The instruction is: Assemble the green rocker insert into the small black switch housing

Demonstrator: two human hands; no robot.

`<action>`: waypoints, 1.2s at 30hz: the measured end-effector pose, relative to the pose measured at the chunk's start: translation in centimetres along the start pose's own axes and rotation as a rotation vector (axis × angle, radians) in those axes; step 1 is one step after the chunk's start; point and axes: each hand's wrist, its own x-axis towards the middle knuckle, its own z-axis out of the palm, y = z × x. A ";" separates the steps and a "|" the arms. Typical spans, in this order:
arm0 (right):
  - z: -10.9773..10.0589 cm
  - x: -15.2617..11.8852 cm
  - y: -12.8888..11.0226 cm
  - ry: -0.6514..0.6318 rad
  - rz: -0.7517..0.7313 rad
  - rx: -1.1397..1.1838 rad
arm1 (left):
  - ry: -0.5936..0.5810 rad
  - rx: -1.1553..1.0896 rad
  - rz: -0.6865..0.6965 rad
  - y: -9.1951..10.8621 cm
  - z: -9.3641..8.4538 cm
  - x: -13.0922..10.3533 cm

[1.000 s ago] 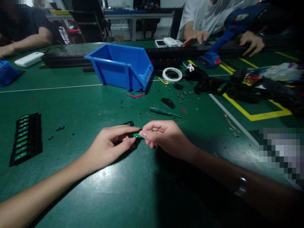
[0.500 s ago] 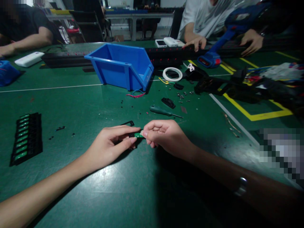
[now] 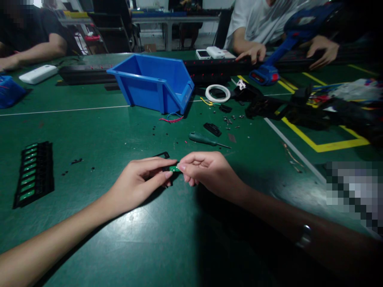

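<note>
A small green circuit board (image 3: 174, 169) with a dark end shows between my two hands, just above the green table. My left hand (image 3: 143, 175) grips its left end between thumb and fingers. At the board's right end, the thumb and forefinger of my right hand (image 3: 206, 167) are pinched together; whether they hold the board or a tiny part on it is hidden. Behind my left fingers lies a thin black frame piece (image 3: 163, 154), mostly covered. Off to the left stands a black holder with several green boards in a row (image 3: 29, 173).
A blue bin (image 3: 143, 89) stands beyond my hands. A green-handled screwdriver (image 3: 206, 139), a black plastic part (image 3: 212, 129), loose screws (image 3: 229, 120) and a white tape roll (image 3: 218, 93) lie to its right. Across the table, a co-worker's hands (image 3: 254, 52) rest near a blue power drill (image 3: 265, 75).
My hands hold nearly the same pose at the board, the right fingertips shifting very slightly. The co-worker's hands at the far right have moved a little to the right.
</note>
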 end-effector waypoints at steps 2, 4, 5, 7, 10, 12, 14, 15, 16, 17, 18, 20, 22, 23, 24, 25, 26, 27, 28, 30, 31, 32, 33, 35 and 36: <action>0.0 0.0 0.0 -0.011 -0.015 -0.014 | 0.004 0.015 0.003 0.0 0.0 0.0; 0.0 -0.1 -0.1 -0.019 -0.030 -0.031 | 0.002 0.024 0.000 0.0 -0.1 0.1; 0.0 -0.1 -0.1 -0.020 -0.036 -0.037 | 0.002 0.028 -0.001 0.0 -0.1 0.1; 0.0 -0.1 -0.1 -0.020 -0.041 -0.044 | 0.003 0.041 -0.002 0.0 -0.1 0.1; 0.0 0.0 0.0 -0.020 -0.048 -0.044 | 0.006 0.063 0.003 0.1 -0.1 0.1; 0.0 -0.1 0.0 -0.013 -0.052 -0.045 | 0.004 0.069 0.006 0.1 -0.1 0.1; 0.0 -0.1 0.0 -0.001 -0.049 -0.041 | 0.002 0.067 0.006 0.1 -0.1 0.1; 0.0 -0.1 -0.1 0.002 -0.044 -0.038 | 0.000 0.066 0.005 0.1 -0.1 0.1; 0.0 -0.1 -0.2 0.006 -0.038 -0.034 | -0.001 0.067 0.003 0.1 -0.1 0.1; 0.0 -0.1 -0.2 0.006 -0.033 -0.034 | -0.001 0.068 0.000 0.1 -0.1 0.1; 0.0 -0.1 -0.2 0.005 -0.028 -0.037 | -0.002 0.071 -0.002 0.1 -0.1 0.1; 0.1 -0.1 -0.2 0.005 -0.025 -0.045 | 0.001 0.071 -0.002 0.1 -0.1 0.1; 0.1 -0.1 -0.2 0.007 -0.020 -0.049 | 0.006 0.067 -0.005 0.1 0.0 0.0; 0.1 -0.1 -0.1 0.006 -0.017 -0.047 | 0.007 0.064 -0.007 0.1 0.0 0.0; 0.1 -0.1 -0.1 0.006 -0.015 -0.044 | 0.007 0.063 -0.007 0.0 0.0 0.0; 0.1 0.0 -0.1 0.004 -0.014 -0.042 | 0.006 0.061 -0.008 0.0 0.0 0.0; 0.0 0.0 -0.1 0.003 -0.015 -0.040 | 0.003 0.059 -0.010 0.0 0.0 0.0; 0.0 0.0 -0.1 0.002 -0.015 -0.039 | 0.000 0.055 -0.011 -0.1 0.0 0.0; 0.0 0.0 -0.1 0.003 -0.015 -0.039 | -0.004 0.051 -0.011 -0.1 0.0 0.0; 0.0 0.0 -0.1 0.006 -0.011 -0.039 | -0.005 0.043 -0.013 -0.1 -0.1 0.0; 0.0 0.0 -0.2 0.007 -0.009 -0.039 | -0.003 0.042 -0.014 -0.1 -0.1 0.0; 0.0 0.0 -0.2 0.008 -0.007 -0.039 | 0.000 0.042 -0.013 -0.1 -0.1 0.0; 0.0 0.0 -0.2 0.008 -0.004 -0.040 | 0.002 0.041 -0.011 -0.1 -0.1 0.0; 0.0 0.0 -0.1 0.013 -0.002 -0.044 | 0.003 0.038 -0.009 0.0 -0.1 0.0; 0.0 -0.1 -0.1 0.015 -0.001 -0.045 | 0.004 0.035 -0.009 0.0 -0.1 -0.1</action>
